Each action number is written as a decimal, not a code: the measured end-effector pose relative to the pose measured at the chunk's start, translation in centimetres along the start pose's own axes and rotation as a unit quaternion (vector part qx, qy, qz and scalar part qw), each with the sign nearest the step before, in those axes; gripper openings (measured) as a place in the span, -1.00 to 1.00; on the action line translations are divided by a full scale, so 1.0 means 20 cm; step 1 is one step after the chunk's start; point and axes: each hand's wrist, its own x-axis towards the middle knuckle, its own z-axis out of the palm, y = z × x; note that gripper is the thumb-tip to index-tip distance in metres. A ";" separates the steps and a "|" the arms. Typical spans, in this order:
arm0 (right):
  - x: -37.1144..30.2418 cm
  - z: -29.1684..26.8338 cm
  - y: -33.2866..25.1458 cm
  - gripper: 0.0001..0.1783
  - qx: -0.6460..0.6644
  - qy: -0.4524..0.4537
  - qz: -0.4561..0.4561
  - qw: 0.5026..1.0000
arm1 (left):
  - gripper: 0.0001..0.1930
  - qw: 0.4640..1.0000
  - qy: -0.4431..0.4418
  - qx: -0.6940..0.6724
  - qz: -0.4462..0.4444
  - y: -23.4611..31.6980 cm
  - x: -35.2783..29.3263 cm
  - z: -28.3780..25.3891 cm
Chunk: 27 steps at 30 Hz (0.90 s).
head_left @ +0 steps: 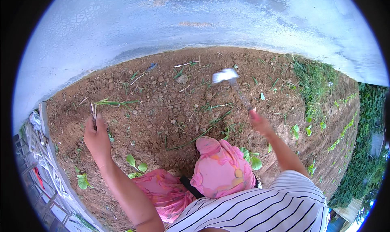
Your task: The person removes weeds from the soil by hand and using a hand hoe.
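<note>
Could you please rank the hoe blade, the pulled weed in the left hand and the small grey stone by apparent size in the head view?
1. Pulled weed, longest.
2. Hoe blade, motion-blurred, so only roughly.
3. Grey stone, smallest.

Left hand (96, 135) gripping a pulled weed (110, 103) above bare soil (162, 110), right hand (260, 123) raising a small hoe (233, 84), blade blurred, seedlings (136, 166) just below the left hand, grass (315, 84) beyond the right.

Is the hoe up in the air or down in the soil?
Up. The hoe's blade shows blurred above the soil, its handle rising from the right hand, with no part dug in.
</note>
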 end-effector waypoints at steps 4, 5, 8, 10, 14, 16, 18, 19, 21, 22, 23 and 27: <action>0.15 -0.36 0.58 -0.69 0.148 0.259 0.190 0.935 | -0.72 1.000 -0.011 -0.024 -0.002 0.02 0.02 0.05; 0.15 -0.38 0.55 -0.74 0.208 0.272 0.186 0.921 | -0.71 1.000 -0.007 -0.029 0.001 0.01 0.03 0.05; 0.10 -0.40 0.33 -0.78 0.281 0.282 0.138 0.907 | -0.71 1.000 -0.018 0.005 -0.002 0.00 0.03 0.04; 0.06 -0.31 0.13 -0.81 0.289 0.201 0.104 0.930 | -0.72 1.000 -0.018 -0.003 -0.006 -0.02 0.04 0.04; 0.14 -0.01 -0.25 -0.59 0.111 0.073 -0.011 0.991 | -0.72 1.000 -0.013 -0.015 -0.020 0.00 0.05 0.05; 0.16 0.08 -0.53 -0.46 0.045 -0.005 -0.106 0.993 | -0.72 1.000 -0.008 -0.009 -0.028 -0.01 0.04 0.04; 0.18 0.14 -0.81 -0.37 -0.005 -0.075 -0.190 0.979 | -0.72 0.999 -0.002 -0.020 -0.033 -0.04 0.05 0.03; 0.22 0.19 -0.91 -0.36 -0.010 -0.125 -0.183 0.975 | -0.73 0.999 -0.003 -0.024 -0.030 -0.04 0.05 0.03; 0.31 0.18 -0.99 -0.34 -0.030 -0.169 -0.180 0.969 | -0.73 0.999 -0.004 -0.029 -0.030 -0.03 0.04 0.02; 0.38 0.18 -0.98 -0.35 -0.045 -0.163 -0.185 0.968 | -0.74 0.999 -0.007 -0.020 -0.025 -0.02 0.04 0.02; 0.43 0.20 -0.95 -0.35 -0.062 -0.161 -0.190 0.966 | -0.74 1.000 -0.010 -0.009 -0.025 -0.03 0.04 0.03; 0.49 -0.02 -0.18 -0.40 0.011 -0.001 -0.044 0.999 | -0.74 1.000 -0.004 0.030 -0.008 0.00 0.02 0.02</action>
